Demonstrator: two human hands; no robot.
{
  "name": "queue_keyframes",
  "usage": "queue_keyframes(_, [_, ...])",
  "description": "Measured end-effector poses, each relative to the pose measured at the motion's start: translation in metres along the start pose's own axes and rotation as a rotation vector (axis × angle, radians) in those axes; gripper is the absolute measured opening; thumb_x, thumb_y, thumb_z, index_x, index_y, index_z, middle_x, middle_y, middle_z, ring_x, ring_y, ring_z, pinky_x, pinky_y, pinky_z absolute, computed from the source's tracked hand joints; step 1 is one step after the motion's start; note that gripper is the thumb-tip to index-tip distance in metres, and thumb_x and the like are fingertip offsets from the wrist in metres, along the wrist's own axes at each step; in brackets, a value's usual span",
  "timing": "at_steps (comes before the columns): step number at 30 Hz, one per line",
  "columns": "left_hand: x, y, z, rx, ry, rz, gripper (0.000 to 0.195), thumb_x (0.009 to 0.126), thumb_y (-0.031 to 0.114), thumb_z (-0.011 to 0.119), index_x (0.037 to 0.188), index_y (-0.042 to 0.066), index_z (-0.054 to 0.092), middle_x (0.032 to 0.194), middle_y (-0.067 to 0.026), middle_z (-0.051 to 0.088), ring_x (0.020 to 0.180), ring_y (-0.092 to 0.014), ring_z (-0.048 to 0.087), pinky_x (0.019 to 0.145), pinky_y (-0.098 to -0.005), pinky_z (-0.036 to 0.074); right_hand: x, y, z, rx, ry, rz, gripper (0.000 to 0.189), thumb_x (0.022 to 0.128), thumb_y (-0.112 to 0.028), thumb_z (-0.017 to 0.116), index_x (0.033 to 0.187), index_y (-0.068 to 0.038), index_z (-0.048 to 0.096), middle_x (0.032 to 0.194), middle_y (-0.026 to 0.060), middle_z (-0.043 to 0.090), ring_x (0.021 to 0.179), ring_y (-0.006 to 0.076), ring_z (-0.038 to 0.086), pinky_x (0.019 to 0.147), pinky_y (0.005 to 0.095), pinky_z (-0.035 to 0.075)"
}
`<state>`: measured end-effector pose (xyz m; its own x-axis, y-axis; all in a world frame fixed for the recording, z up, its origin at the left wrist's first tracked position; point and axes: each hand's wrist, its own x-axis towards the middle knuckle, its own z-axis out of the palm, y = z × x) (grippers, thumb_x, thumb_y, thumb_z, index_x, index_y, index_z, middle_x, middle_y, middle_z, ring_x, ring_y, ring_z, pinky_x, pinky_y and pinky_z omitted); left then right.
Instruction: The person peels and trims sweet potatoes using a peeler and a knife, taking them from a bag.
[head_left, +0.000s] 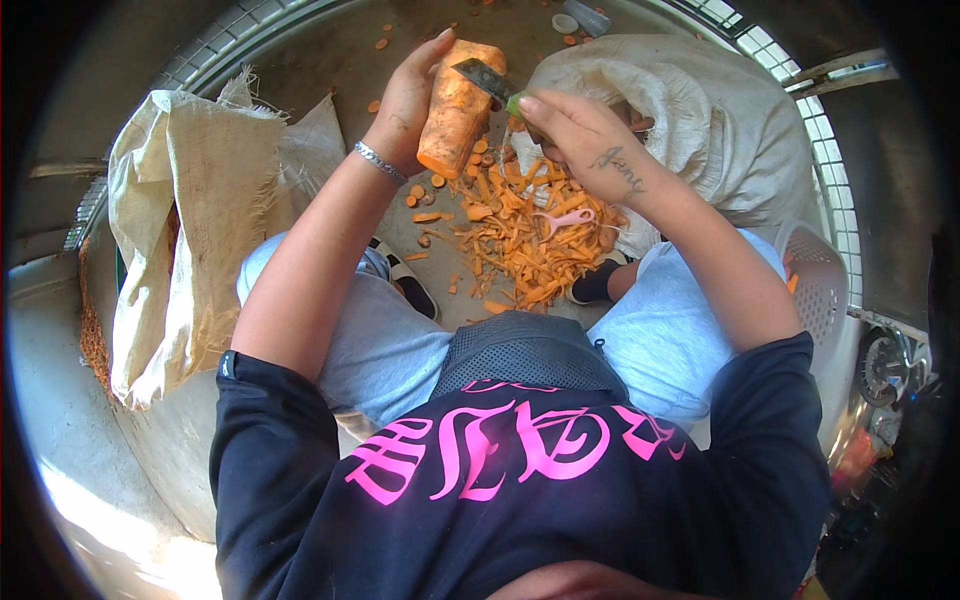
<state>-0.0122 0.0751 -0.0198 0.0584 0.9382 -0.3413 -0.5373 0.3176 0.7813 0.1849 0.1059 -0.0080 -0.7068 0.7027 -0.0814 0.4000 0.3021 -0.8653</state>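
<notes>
My left hand (409, 101) grips a large, thick carrot (454, 124), held upright with its cut end down and dark soil marks on its skin. In my right hand (581, 131) is a knife with a green handle (514, 103); its dark blade (484, 78) lies across the upper part of the carrot. Beneath both hands a heap of orange peelings (525, 255) covers the floor between my feet. A pink peeler (566, 220) rests on that heap. Several cut carrot ends (437, 181) lie left of the peelings.
A full woven sack (720, 105) stands at the front right, its mouth turned towards the peelings. Another woven sack (202, 172) is at my left. Beside my right knee there is a perforated plastic basket (817, 277). A white lid (564, 24) and a clear plastic cup (589, 16) lie far ahead.
</notes>
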Motion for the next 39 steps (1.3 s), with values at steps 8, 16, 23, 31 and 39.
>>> queue_keyframes(8, [0.010, -0.005, -0.001, -0.039, 0.002, -0.045, 0.046, 0.092, 0.044, 0.050, 0.103, 0.000, 0.058, 0.088, -0.0118, 0.066, 0.073, -0.020, 0.066, 0.063, -0.0309, 0.055, 0.000, 0.000, 0.009, 0.086, -0.019, -0.001, 0.052, 0.098, -0.044, 0.036, 0.092, 0.003, 0.058, 0.060, 0.0080, 0.049, 0.063, 0.0200, 0.053, 0.067, 0.0361, 0.044])
queue_keyframes(16, [0.032, -0.008, -0.020, -0.187, -0.030, -0.115, 0.054, 0.092, 0.048, 0.046, 0.105, -0.003, 0.056, 0.087, -0.0153, 0.061, 0.071, -0.024, 0.059, 0.062, -0.0324, 0.050, -0.023, -0.043, 0.020, -0.032, -0.334, 0.013, 0.050, 0.099, -0.043, 0.039, 0.093, 0.003, 0.057, 0.069, 0.0085, 0.052, 0.067, 0.0135, 0.051, 0.064, 0.0311, 0.043])
queue_keyframes(23, [0.030, -0.005, -0.004, -0.196, 0.015, -0.088, 0.050, 0.093, 0.048, 0.042, 0.101, 0.001, 0.056, 0.081, -0.0121, 0.060, 0.062, -0.021, 0.055, 0.054, -0.0325, 0.045, -0.024, -0.037, 0.012, 0.097, -0.060, -0.067, 0.047, 0.099, -0.040, 0.038, 0.085, 0.001, 0.057, 0.062, 0.0191, 0.054, 0.060, 0.0251, 0.055, 0.061, 0.0393, 0.043])
queue_keyframes(31, [0.027, -0.005, -0.011, -0.136, -0.160, -0.091, 0.047, 0.093, 0.047, 0.044, 0.106, 0.004, 0.057, 0.091, -0.0134, 0.065, 0.068, -0.023, 0.064, 0.054, -0.0339, 0.052, -0.005, -0.003, 0.005, 0.036, 0.124, -0.047, 0.048, 0.099, -0.036, 0.035, 0.088, 0.007, 0.054, 0.072, 0.0229, 0.057, 0.068, 0.0367, 0.054, 0.070, 0.0419, 0.044])
queue_keyframes(39, [0.029, -0.005, -0.016, -0.046, -0.186, -0.071, 0.047, 0.092, 0.046, 0.049, 0.107, 0.003, 0.058, 0.094, -0.0130, 0.068, 0.070, -0.023, 0.069, 0.057, -0.0380, 0.059, -0.007, -0.007, 0.003, 0.054, 0.093, -0.005, 0.050, 0.099, -0.038, 0.035, 0.093, 0.006, 0.057, 0.076, 0.0229, 0.060, 0.073, 0.0343, 0.059, 0.073, 0.0410, 0.045])
